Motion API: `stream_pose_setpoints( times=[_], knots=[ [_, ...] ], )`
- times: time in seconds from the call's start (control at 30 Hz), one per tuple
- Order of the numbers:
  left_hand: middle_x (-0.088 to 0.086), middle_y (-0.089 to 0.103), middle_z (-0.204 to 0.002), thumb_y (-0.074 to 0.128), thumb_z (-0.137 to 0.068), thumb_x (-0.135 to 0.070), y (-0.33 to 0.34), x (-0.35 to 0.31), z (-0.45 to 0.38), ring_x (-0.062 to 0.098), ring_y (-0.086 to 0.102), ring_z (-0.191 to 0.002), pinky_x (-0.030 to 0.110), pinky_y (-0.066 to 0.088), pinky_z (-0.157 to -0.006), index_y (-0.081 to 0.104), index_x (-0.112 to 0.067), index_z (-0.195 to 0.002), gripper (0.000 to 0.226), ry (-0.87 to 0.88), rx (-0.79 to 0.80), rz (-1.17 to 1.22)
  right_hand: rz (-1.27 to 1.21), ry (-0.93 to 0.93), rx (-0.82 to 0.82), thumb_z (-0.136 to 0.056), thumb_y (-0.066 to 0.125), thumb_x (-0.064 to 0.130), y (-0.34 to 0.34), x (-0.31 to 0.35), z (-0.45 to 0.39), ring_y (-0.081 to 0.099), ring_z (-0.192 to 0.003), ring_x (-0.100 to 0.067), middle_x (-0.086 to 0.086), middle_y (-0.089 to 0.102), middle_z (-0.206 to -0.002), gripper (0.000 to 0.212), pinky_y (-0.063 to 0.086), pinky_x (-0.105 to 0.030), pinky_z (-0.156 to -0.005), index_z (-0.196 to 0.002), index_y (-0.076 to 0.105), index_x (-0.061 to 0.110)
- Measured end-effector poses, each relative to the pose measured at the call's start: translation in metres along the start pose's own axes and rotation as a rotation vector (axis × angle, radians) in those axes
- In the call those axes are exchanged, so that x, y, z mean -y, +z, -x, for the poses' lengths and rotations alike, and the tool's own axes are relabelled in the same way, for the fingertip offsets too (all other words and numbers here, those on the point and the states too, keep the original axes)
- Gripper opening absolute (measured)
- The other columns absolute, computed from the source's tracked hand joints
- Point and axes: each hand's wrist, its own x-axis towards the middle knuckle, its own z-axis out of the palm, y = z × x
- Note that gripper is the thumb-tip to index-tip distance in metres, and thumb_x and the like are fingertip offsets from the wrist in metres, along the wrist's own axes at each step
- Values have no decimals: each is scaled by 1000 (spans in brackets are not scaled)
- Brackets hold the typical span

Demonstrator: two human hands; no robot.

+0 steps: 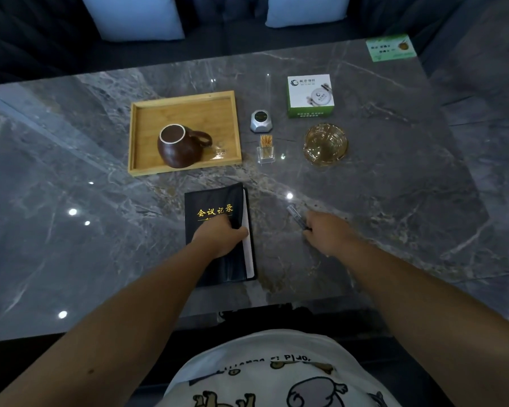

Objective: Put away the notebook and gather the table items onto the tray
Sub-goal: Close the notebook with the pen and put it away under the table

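Black notebook (218, 230) under my left hand (222, 235), pen (297, 217) at my right hand (325, 232).

I am pressing my left fingers (221, 223) flat and together on the notebook's cover, thumb hooking its page edge, near the front of the grey marble desk (71, 171); my right fingers are curling closed around the pen's lower end, its tip sticking out toward the far side. The wooden tray (185, 107) is holding a brown mug (178, 148) tipped on its side. Beside the tray are sitting a silver call button (260, 121), a toothpick holder (266, 149), an amber glass ashtray (325, 143) holding nothing I can see, and a white-green box (310, 95).
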Motion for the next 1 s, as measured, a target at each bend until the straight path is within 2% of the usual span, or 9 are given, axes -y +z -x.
stream_pose_setpoints(
  times=[0.3,0.53,0.67,0.8,0.93,1.0],
  knots=[
    [3,54,-60,57,-79,-42,-11,-2,6,19,52,-57,29,34,-48,51,-13,-64,33,30,4,-1,3,37,32,-89,56,32,-2,3,-1,54,-73,-24,-4,56,-81,14,36,-32,-59,-86,49,20],
    [3,48,-60,58,-80,-37,-32,19,28,17,46,-54,28,32,-47,44,-14,-63,31,75,-104,98,-10,62,35,-89,57,32,-3,4,-1,54,-72,-23,-2,54,-77,16,35,-31,-60,-79,47,24],
    [4,50,-62,58,-81,-33,-49,37,45,16,47,-54,28,36,-50,45,-12,-65,29,62,-130,231,-8,86,38,-89,58,33,-3,5,-1,55,-72,-24,-3,56,-77,17,38,-32,-61,-80,47,24],
    [4,57,-65,57,-82,-29,-64,63,57,16,55,-58,27,40,-51,54,-5,-73,26,41,-179,374,27,108,59,-90,57,33,-6,9,0,55,-71,-22,-3,57,-78,16,38,-32,-60,-83,49,21],
    [-8,64,-62,60,-84,-25,-76,90,67,8,61,-59,19,45,-50,62,-17,-69,18,45,-231,546,58,129,82,-91,57,30,-10,15,-1,58,-76,-25,-6,60,-83,15,41,-32,-63,-85,49,19],
    [-6,70,-74,59,-85,-24,-81,104,71,12,67,-70,26,53,-60,68,-19,-78,12,17,-227,649,73,129,98,-91,58,28,-13,17,-2,57,-77,-27,-9,59,-82,17,39,-31,-64,-81,49,17]
  ],
)
